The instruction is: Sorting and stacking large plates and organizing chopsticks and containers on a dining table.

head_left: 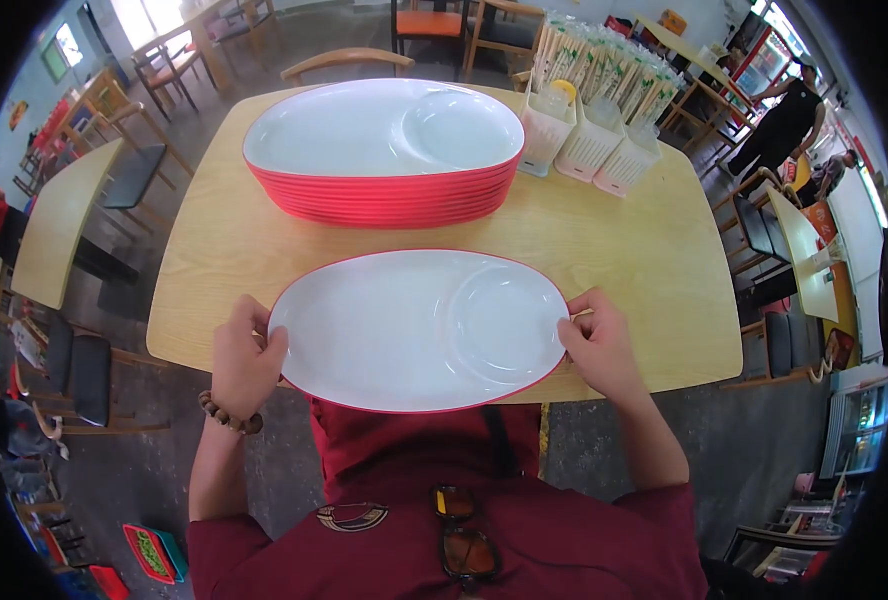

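Between my hands is an oval white plate (374, 325) with a red rim and a round compartment at its right end. My left hand (244, 350) grips its left end, thumb on top and fingers underneath. At the right end my right hand (602, 345) pinches the rim in the same way. The plate lies level over the table's near edge; I cannot tell whether it touches the tabletop. Beyond it stands a stack of matching oval plates (384, 200), white inside and red outside, their round compartments also on the right.
On the wooden table (654, 290), several white plastic holders (591, 145) with wrapped chopsticks (609, 75) stand right of the stack. A chair (349, 65) is behind the table. Other tables flank it, and a person in black (789, 115) stands at the far right.
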The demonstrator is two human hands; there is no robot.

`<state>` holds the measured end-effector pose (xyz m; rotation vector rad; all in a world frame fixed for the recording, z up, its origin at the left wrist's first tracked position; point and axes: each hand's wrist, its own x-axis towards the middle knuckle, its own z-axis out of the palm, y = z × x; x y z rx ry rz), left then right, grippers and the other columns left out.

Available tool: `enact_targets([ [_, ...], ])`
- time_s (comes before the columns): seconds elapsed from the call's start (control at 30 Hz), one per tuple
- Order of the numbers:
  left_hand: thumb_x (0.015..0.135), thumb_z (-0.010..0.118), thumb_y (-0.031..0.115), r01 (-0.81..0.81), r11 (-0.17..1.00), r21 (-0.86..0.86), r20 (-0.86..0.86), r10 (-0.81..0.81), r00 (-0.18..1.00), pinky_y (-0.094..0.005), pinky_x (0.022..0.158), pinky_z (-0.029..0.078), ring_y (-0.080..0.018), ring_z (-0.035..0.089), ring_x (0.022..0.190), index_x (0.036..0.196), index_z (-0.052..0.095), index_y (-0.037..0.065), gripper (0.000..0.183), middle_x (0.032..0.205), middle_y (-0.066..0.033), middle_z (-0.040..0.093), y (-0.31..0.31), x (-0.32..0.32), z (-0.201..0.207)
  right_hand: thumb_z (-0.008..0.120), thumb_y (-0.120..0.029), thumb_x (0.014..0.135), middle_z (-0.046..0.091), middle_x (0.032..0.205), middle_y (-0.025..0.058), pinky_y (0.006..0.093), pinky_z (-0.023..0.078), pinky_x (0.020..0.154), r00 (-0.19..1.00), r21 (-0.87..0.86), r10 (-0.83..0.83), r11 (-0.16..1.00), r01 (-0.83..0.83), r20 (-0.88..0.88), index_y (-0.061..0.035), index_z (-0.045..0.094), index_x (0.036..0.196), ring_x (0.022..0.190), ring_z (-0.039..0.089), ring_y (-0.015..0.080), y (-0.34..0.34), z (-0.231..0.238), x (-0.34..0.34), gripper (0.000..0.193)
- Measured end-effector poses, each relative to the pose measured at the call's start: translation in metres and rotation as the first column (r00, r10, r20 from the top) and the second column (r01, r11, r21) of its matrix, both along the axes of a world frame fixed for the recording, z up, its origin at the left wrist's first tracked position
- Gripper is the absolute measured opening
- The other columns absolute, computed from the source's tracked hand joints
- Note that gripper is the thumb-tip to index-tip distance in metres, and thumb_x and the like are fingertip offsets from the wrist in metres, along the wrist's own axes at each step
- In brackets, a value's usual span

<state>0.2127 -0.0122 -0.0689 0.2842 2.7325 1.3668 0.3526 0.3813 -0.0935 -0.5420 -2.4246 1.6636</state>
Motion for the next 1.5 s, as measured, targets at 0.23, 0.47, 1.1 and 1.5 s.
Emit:
enact_targets([
  [0.23, 0.082, 0.068, 0.004, 0.047, 0.978, -0.201, -0.04, -0.056, 0.998, -0.0332, 0.054, 0.049, -0.0187, 0.063, 0.058, 0.083, 0.054, 0.0, 0.015, 0.063, -0.0099, 0.061, -0.014, -0.017, -0.018, 0.066, -0.011, 0.092, 0.058, 0.055, 0.0052, 0.0291, 0.04, 0.047, 0.992, 0.073, 0.077, 0.994, -0.085, 0.103, 0.0028, 0.057, 0.094, 0.048, 0.052, 0.0088, 0.002, -0.001, -0.008, 0.017],
  [0.47, 0.092, 0.07, 0.027, 0.092, 0.984, -0.154, -0.131, -0.113, 0.985, -0.0319, 0.064, 0.051, -0.0165, 0.063, 0.069, 0.121, 0.063, -0.002, 0.041, 0.086, -0.0112, 0.068, -0.02, -0.091, 0.022, 0.065, -0.028, 0.096, 0.06, 0.066, 0.0085, 0.0319, 0.046, 0.058, 0.979, 0.41, 0.12, 0.911, -0.042, -0.167, 0.0022, 0.067, 0.098, 0.06, 0.058, 0.0151, 0.019, 0.051, -0.089, 0.031],
  [1.1, 0.08, 0.066, 0.021, 0.027, 0.963, -0.269, -0.295, -0.109, 0.949, -0.0359, 0.075, 0.052, -0.0252, 0.068, 0.078, 0.115, 0.067, -0.001, 0.041, 0.082, -0.0146, 0.07, 0.015, -0.224, 0.05, 0.06, -0.009, 0.086, 0.069, 0.084, 0.009, 0.0286, 0.047, 0.062, 0.986, 0.261, 0.115, 0.962, -0.081, -0.119, 0.0042, 0.064, 0.119, 0.07, 0.061, 0.0132, 0.033, 0.054, -0.214, 0.037],
  [1.5, 0.086, 0.059, 0.004, 0.104, 0.987, 0.122, -0.011, -0.104, 0.995, -0.019, 0.075, 0.049, -0.0085, 0.065, 0.088, 0.135, 0.049, -0.008, 0.052, 0.104, -0.0095, 0.07, -0.013, -0.12, 0.093, 0.056, -0.005, 0.088, 0.062, 0.07, 0.0012, 0.0237, 0.041, 0.053, 0.991, 0.078, 0.099, 0.993, -0.092, -0.092, 0.0044, 0.059, 0.13, 0.057, 0.052, 0.0073, 0.004, 0.109, -0.115, 0.043],
])
